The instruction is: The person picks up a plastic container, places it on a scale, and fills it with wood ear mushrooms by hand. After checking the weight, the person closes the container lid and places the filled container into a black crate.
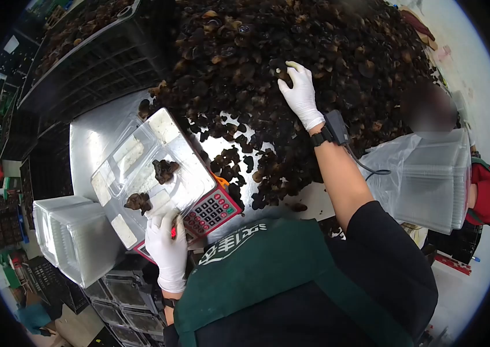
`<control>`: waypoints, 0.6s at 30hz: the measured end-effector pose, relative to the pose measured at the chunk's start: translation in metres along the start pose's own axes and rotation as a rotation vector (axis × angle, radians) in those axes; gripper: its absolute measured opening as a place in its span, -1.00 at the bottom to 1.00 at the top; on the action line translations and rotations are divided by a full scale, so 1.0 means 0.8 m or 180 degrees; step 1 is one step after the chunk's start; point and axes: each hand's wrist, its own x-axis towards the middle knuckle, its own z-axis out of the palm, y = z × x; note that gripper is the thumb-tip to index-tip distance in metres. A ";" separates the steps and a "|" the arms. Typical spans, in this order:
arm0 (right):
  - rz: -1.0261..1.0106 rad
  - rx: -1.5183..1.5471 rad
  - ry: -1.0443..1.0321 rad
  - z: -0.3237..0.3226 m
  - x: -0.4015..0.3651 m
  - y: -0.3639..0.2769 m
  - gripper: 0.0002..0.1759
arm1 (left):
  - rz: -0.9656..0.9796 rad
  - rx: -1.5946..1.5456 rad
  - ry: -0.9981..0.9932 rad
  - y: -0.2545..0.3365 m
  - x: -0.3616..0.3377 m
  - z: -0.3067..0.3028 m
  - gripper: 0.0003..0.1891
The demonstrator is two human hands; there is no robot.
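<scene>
My left hand, in a white glove, lies at the near edge of a digital scale, partly covering its red display. Its fingers are stretched out by the rim of a clear plastic tray on the scale. Inside the tray lie two dark wood ear mushroom clumps, one close to my left fingertips. My right hand, also gloved, reaches into a large heap of wood ear mushrooms. Its thumb and fingers are curled around a dark wood ear mushroom, whose far side blends into the heap.
Stacked clear trays stand left of the scale, and another stack in a plastic bag stands at right. A black crate sits at upper left. Loose mushrooms scatter over the metal table. A black cable hangs by my right wrist.
</scene>
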 end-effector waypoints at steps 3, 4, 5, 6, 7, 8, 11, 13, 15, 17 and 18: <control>-0.0177 -0.0016 -0.0112 -0.014 0.007 -0.032 -0.33 | -0.0076 0.0022 -0.0059 -0.001 0.000 0.001 -0.82; -0.0192 0.0107 -0.0373 -0.018 0.013 -0.046 -0.13 | -0.0052 0.0037 -0.0040 -0.001 0.000 0.002 -0.82; -0.0224 0.0247 -0.0621 -0.015 0.020 -0.057 -0.01 | -0.0026 0.0054 -0.0026 -0.002 0.000 0.002 -0.82; -0.0296 0.0154 -0.0772 -0.008 0.025 -0.066 0.04 | -0.0029 0.0063 -0.0051 -0.002 0.000 0.003 -0.82; -0.0367 0.0064 -0.0921 0.001 0.031 -0.073 0.09 | -0.0031 0.0075 -0.0076 -0.002 0.000 0.003 -0.82; -0.0490 -0.0070 -0.0966 0.010 0.037 -0.076 0.14 | -0.0029 0.0089 -0.0101 -0.003 0.000 0.003 -0.82; -0.0305 -0.0407 -0.1052 0.022 0.053 -0.095 0.15 | 0.0044 0.0055 -0.0030 0.001 0.003 0.004 -0.82; -0.0025 -0.0569 -0.1168 0.025 0.059 -0.112 -0.02 | 0.0032 0.0001 -0.0068 0.002 0.004 0.005 -0.82; -0.0175 -0.0492 -0.0860 0.045 0.050 -0.102 -0.24 | 0.0061 -0.0011 -0.0096 0.001 0.005 0.006 -0.82; 0.0090 -0.0040 -0.0925 0.057 0.050 -0.088 -0.43 | 0.0109 0.0022 -0.0106 0.000 0.004 0.007 -0.82; 0.0051 -0.0079 -0.0787 0.057 0.050 -0.082 -0.59 | 0.0041 0.0051 -0.0238 0.000 0.003 0.004 -0.80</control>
